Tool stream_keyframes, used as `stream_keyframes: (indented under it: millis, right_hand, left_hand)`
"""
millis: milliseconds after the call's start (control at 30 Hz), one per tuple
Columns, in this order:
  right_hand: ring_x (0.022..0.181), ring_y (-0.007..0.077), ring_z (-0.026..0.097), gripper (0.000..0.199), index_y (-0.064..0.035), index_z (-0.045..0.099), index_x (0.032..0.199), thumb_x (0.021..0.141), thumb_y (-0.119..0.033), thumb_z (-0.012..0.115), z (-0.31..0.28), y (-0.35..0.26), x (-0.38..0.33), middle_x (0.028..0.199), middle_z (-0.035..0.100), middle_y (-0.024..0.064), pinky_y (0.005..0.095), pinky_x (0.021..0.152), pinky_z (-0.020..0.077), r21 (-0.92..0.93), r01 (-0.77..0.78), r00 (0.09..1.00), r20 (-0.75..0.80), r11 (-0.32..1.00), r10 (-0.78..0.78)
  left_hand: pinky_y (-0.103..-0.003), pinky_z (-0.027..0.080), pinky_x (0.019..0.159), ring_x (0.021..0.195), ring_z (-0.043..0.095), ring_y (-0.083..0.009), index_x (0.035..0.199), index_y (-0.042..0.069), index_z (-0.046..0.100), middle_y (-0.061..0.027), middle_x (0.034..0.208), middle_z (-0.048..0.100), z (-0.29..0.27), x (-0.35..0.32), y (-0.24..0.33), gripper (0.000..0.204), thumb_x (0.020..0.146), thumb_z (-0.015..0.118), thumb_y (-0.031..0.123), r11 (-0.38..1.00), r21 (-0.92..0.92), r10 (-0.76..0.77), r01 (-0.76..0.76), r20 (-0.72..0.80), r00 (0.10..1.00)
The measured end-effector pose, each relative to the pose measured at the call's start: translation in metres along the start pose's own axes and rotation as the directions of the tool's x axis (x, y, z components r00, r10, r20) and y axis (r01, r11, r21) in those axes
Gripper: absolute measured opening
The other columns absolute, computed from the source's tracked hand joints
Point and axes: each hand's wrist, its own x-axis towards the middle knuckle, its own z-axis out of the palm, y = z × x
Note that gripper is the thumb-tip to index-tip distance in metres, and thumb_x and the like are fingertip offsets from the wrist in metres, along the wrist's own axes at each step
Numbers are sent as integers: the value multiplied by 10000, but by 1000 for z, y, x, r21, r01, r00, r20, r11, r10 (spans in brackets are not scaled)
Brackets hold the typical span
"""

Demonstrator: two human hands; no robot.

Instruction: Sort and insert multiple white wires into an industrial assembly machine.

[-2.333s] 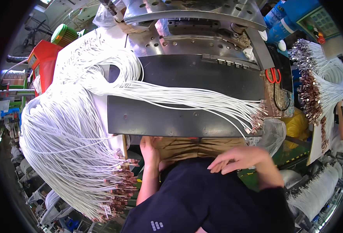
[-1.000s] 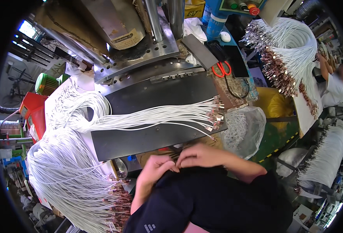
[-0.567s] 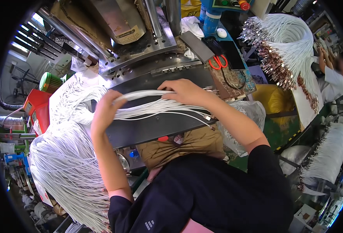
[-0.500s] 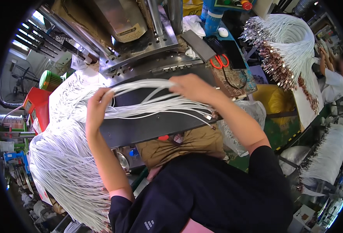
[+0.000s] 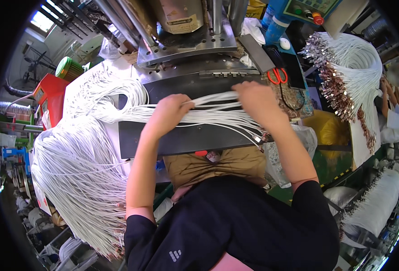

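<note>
Clock centred between my hands, twelve pointing away from me.

Left fingers [image 5: 184,98] at nine: closed around a raised cluster of white cables [image 5: 215,97], thumb on the near side. Right fingers [image 5: 244,90] at three: bent over the same cluster, apparently gripping; the tips and the cable ends beneath were hidden, so I couldn't tell how firmly. Between the two grips the cluster ran nearly straight, lifted above the lower strands [image 5: 213,118], which lay over a black plate [image 5: 154,142].

My judgement on handling: the grips wanted to be snug, not crushing, with even tension so the raised cables stayed parallel. Lifting clear worked better than dragging, since strands underneath could snag or come along. Wrists level; a twist would likely cross the cables. The stray strands on the near edge deserved watching.

At four, brown-and-metal connectors [image 5: 260,136] of the lower strands fanned out near the plate's right end, unevenly. Further out at nine, the cables met a loose coil [image 5: 140,92]; at eight, a big white bundle [image 5: 77,171] hung off the edge, connectors lowest.

At eleven, a steel press [image 5: 188,49]. Just past twelve, a hinge strip [image 5: 229,73] along the plate's far side. At two, red-handled scissors [image 5: 277,76]. At four, beyond the connectors, a clear plastic bag [image 5: 307,140], partly behind my forearm. Near three, well apart, another cable bundle [image 5: 360,67] with a co-worker's white sleeve [image 5: 396,126] beside it.
</note>
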Motion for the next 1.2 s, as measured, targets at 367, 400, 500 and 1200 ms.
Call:
stream_keyframes:
  millis: [367, 400, 500, 1200]
  right_hand:
    - [973, 310, 651, 250, -97, 661, 1081, 838, -53, 622, 6, -21, 0, 998, 676, 103, 434, 785, 543, 76, 204, 964, -191, 976, -186]
    - [975, 307, 645, 229, -95, 666, 1061, 837, -61, 629, 6, -13, 3, 1001, 675, 97, 425, 784, 544, 45, 88, 988, -134, 995, -81]
    - [979, 302, 633, 189, -92, 677, 1020, 834, -76, 644, 5, 2, 0, 1006, 674, 86, 408, 783, 546, -35, -145, 989, -28, 989, 144]
    - [953, 325, 670, 296, -22, 676, 1142, 935, -229, 642, 20, 43, -9, 1053, 709, 134, 393, 830, 530, 334, -156, 978, 187, 929, 97]
  left_hand:
    - [-347, 471, 668, 689, 606, -242, 934, -4, 673, -174, 765, 600, -7, -1, 47, 243, 959, 659, 237, 993, 116, -17, 26, -80, 997]
    - [-343, 471, 651, 675, 604, -221, 932, -3, 677, -157, 765, 615, -24, -3, 57, 256, 965, 659, 250, 982, 146, -113, 117, -38, 993]
    - [-333, 471, 618, 646, 599, -178, 928, -2, 686, -123, 765, 644, -43, -15, 67, 285, 976, 657, 277, 933, 213, -306, 291, 41, 951]
    - [-222, 489, 640, 727, 617, -129, 1201, -7, 625, -63, 927, 672, 69, 52, 24, 246, 1026, 570, 156, 184, -868, -307, 461, 394, 866]
